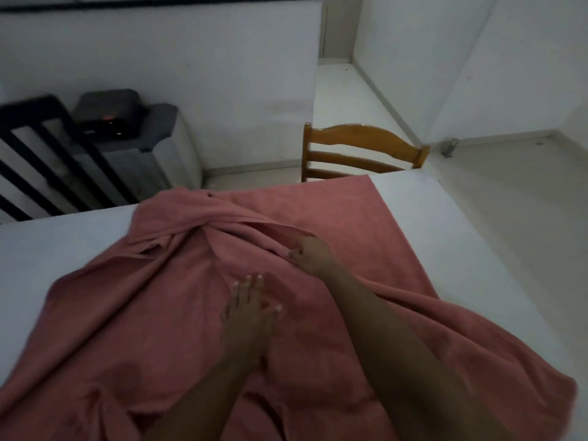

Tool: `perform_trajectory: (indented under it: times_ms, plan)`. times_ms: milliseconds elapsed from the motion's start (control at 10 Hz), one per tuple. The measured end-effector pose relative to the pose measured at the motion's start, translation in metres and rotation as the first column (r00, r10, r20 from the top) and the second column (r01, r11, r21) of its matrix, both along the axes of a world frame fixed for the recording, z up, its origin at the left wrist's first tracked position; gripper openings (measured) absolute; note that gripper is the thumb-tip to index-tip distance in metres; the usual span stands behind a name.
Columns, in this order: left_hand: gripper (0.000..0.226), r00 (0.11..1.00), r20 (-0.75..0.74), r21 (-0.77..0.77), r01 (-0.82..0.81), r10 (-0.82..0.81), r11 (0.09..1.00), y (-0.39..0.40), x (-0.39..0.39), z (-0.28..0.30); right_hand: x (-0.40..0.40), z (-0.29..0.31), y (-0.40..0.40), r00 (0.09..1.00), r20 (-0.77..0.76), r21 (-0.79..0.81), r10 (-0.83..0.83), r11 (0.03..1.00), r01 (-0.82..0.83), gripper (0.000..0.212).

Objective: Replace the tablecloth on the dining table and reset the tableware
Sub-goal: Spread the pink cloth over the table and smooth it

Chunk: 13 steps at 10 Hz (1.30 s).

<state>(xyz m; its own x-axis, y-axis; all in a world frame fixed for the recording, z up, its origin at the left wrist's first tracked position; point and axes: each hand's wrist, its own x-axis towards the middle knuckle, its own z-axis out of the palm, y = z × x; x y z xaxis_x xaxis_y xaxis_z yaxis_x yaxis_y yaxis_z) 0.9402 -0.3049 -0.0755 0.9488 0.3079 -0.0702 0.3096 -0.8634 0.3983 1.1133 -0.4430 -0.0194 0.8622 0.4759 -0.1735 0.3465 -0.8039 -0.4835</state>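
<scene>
We see a pink tablecloth (152,329) lying in a rumpled heap on the white dining table (63,249); it covers the middle and the near part of the table, and bare white table shows on the left and on the right; the far right part of the cloth lies flat and reaches the far edge of the table, while the far left part is bunched up in thick folds; our left hand (246,308) lies flat on the cloth near the middle, with its fingers straight and spread a little, pressing down and holding nothing; our right hand (310,254) is just beyond it and a bit to the right, and its fingers are curled round a fold of the cloth, pinching the edge of the fold where the bunched part meets the flat part; both bare arms reach in from the bottom of the view and lie over the cloth; behind the table stands a wooden chair (362,148), with its back just past the far edge; on the left, by the white wall, we see a grey cabinet (159,138) with a dark box (108,113) on top of it; next to that are dark bars (41,154) of a railing; the floor (509,192) on the right is pale.
</scene>
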Motion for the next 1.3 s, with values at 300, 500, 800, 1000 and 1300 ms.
perform_trajectory:
  times_ms: [300, 500, 800, 1000, 1300]
  plan:
    - [0.12, 0.917, -0.398, -0.12, -0.077, 0.024, 0.99, 0.05, 0.014, 0.001, 0.065, 0.067, -0.06, 0.751, 0.226, -0.031, -0.621, 0.766, 0.642, 0.038]
    - [0.136, 0.837, -0.544, -0.046, 0.042, -0.06, 0.998, 0.054, 0.015, -0.004, 0.021, 0.076, -0.108, 0.2, 0.269, 0.055, -0.942, 0.223, 0.973, 0.045]
    - [0.038, 0.935, -0.354, -0.067, -0.04, 0.014, 0.997, 0.061, 0.094, 0.05, 0.041, 0.03, -0.004, 0.907, 0.414, -0.355, -0.082, 0.903, 0.244, 0.045]
    - [0.141, 0.829, -0.559, -0.004, 0.023, -0.021, 1.0, 0.107, 0.085, 0.004, 0.058, -0.005, 0.105, 0.976, 0.121, -0.464, 0.182, 0.879, -0.107, 0.055]
    - [0.182, 0.697, -0.65, -0.029, -0.419, 0.302, 0.907, 0.184, 0.077, -0.012, 0.192, 0.07, -0.086, 0.54, 0.068, 0.418, -0.839, 0.516, 0.748, 0.026]
